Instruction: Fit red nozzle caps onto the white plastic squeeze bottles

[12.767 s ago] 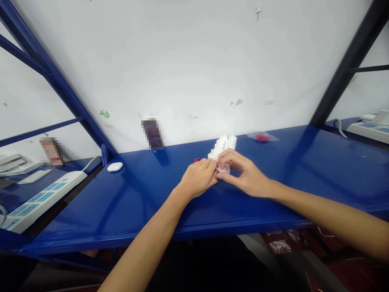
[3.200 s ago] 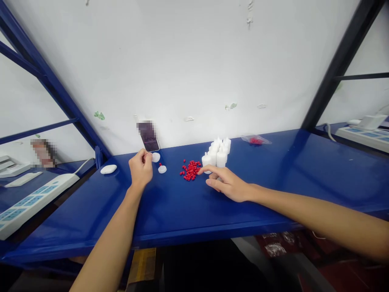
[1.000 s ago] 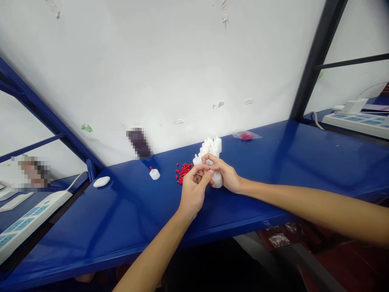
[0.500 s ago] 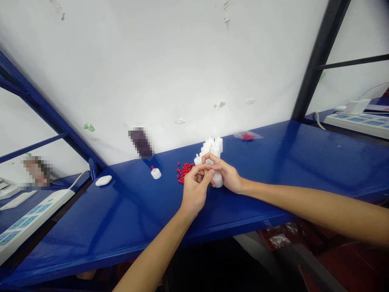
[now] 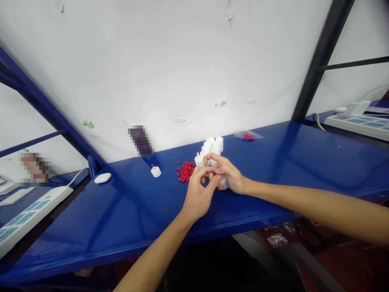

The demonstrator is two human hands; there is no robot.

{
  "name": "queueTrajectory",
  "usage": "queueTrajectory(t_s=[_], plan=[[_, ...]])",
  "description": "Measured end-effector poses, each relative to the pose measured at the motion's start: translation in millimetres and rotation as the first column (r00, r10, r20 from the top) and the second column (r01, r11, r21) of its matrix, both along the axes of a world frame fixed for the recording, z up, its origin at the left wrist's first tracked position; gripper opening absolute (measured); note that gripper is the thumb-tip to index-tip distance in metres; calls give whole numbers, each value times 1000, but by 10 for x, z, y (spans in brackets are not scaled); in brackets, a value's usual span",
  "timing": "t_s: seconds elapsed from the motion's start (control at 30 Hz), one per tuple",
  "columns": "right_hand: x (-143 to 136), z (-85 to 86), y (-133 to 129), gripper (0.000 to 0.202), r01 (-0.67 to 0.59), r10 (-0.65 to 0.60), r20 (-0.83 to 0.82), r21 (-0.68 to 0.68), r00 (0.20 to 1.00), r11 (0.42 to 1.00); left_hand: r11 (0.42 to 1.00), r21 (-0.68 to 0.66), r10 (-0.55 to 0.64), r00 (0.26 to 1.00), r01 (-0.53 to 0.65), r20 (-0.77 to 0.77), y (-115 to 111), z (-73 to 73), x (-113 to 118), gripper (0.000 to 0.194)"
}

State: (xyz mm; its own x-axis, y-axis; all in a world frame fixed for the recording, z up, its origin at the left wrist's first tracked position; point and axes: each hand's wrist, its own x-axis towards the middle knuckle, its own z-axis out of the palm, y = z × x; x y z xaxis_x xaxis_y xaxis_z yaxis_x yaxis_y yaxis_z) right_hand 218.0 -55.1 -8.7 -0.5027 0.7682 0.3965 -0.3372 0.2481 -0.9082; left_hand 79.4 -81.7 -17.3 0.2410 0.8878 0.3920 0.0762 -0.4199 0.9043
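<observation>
My left hand [image 5: 199,192] and my right hand [image 5: 230,174] meet at the fingertips over the blue table. A white bottle [image 5: 224,182] shows partly behind and below the fingers, its top hidden; my right hand is curled round it. The left fingers are pinched together, and what lies between them is too small to make out. Right behind the hands stands a cluster of white bottles [image 5: 212,145]. Many small red caps [image 5: 186,172] lie in a loose pile left of it. Farther left, one white bottle with a red tip [image 5: 156,171] stands alone.
A white oval object [image 5: 102,178] lies near the table's left end. Against the wall is a clear bag of red pieces [image 5: 248,136]. Power strips [image 5: 30,215] flank the table, and a blue post [image 5: 45,105] and a black post [image 5: 316,69] rise at its ends.
Both hands have shifted slightly to the right, with the partly hidden bottle under the fingers. The caps and the lone bottle stay in place.
</observation>
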Motion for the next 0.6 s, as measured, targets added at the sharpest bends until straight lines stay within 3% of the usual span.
queueTrajectory(t_s=[0.1, 0.17, 0.23, 0.3, 0.37, 0.47, 0.6], plan=[[-31, -13, 28, 26, 34, -33, 65, -21, 997, 999, 994, 34, 104, 994, -105, 18, 84, 111, -159, 23], [-63, -30, 36, 24, 82, -82, 144, 8, 986, 997, 960, 81, 261, 963, -267, 72, 250, 215, -437, 25], [-90, -44, 24, 24, 110, -122, 222, 65, 967, 992, 859, 192, 464, 881, -474, 95, 480, 301, -838, 28], [-105, -47, -2, 25, 131, -166, 282, 139, 945, 982, 706, 309, 660, 750, -637, 38, 710, 336, -1275, 30], [-98, -39, -32, 28, 165, -236, 327, 232, 915, 959, 625, 355, 751, 660, -695, -30, 872, 312, -1638, 30], [-46, -24, -55, 25, 226, -346, 313, 362, 885, 904, 631, 380, 762, 631, -676, -142, 949, 222, -1905, 32], [28, -41, -40, 24, 206, -311, 205, 413, 928, 887, 691, 395, 715, 652, -605, -252, 927, 147, -1885, 33]])
